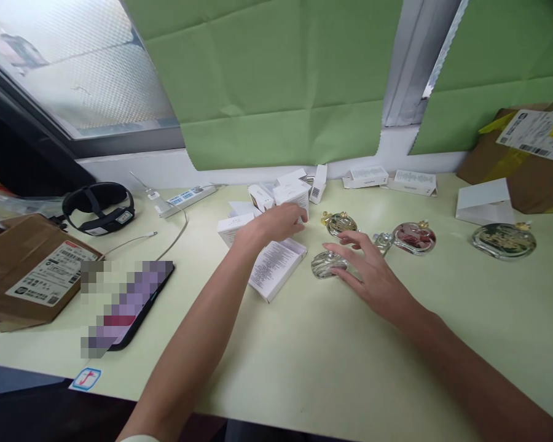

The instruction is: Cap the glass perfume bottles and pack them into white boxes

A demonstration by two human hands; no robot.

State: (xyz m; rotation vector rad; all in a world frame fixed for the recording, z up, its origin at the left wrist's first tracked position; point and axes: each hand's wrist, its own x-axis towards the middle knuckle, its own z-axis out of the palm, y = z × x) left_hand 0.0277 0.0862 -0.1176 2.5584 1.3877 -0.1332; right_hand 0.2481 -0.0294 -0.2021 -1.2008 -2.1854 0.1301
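Observation:
My left hand [276, 224] reaches into a cluster of small white boxes [291, 191] at the back middle of the pale green table [304, 356], its fingers touching one box. A larger white box [275, 268] printed with text lies flat just below that hand. My right hand [371, 270] rests open on the table, fingers spread, its fingertips against a clear round glass bottle [327, 265]. A gold-capped round bottle [341, 222] lies just beyond it.
A pink round bottle [413, 237] and a greenish round bottle [504, 240] lie to the right. Cardboard parcels sit at far left [27, 270] and far right [529, 159]. A phone [129, 304], a black headband [98, 207] and a power strip [187, 199] are on the left.

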